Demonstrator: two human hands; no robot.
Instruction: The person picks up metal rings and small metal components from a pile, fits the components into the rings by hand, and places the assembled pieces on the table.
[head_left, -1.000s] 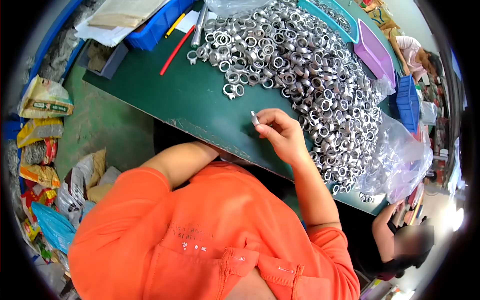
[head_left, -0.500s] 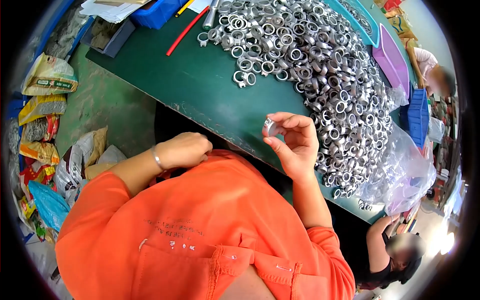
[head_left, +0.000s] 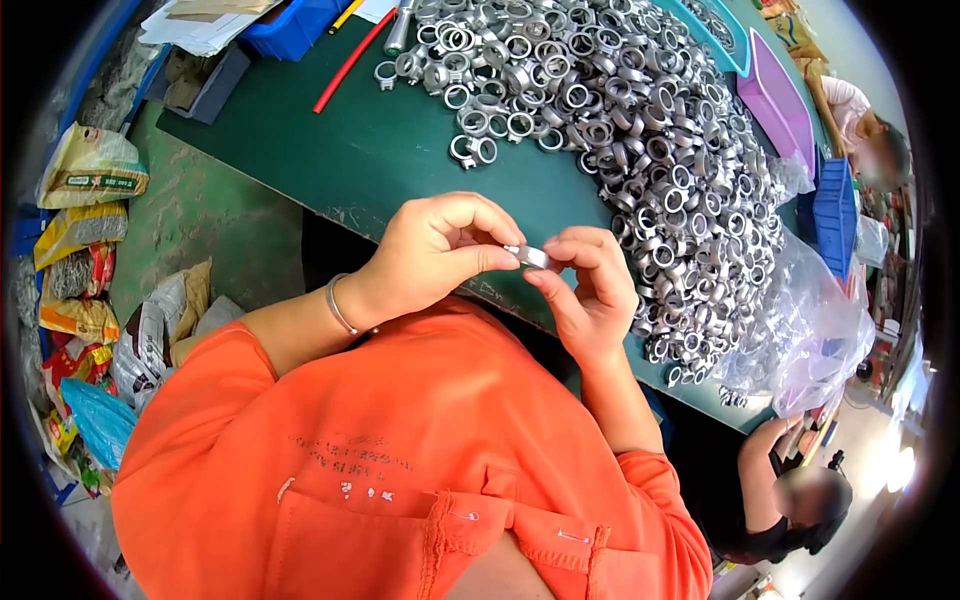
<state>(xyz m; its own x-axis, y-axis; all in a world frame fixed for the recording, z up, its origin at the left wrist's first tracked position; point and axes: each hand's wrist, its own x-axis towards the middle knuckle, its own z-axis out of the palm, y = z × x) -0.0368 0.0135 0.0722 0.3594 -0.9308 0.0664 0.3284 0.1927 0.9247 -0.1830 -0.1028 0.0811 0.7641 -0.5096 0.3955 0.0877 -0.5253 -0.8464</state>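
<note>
A small silver metal ring point(head_left: 534, 257) is held between both hands over the near edge of the green table point(head_left: 330, 160). My right hand point(head_left: 592, 290) pinches its right side between thumb and fingers. My left hand point(head_left: 440, 245), with a bracelet at the wrist, has thumb and forefinger closed at the ring's left end, where a small bright tip shows. Just beyond and to the right lies a large pile of similar metal rings point(head_left: 640, 150).
A red stick point(head_left: 352, 62), a metal tube point(head_left: 399, 28) and a blue bin point(head_left: 295, 30) lie at the far left. Clear plastic bags point(head_left: 800, 330), a purple tray point(head_left: 778, 95) and a blue basket point(head_left: 835, 215) stand right. Two other people are at the right.
My left hand has risen from beside my lap to the ring and closed on its left end. My right hand still holds the ring, now lying flatter.
</note>
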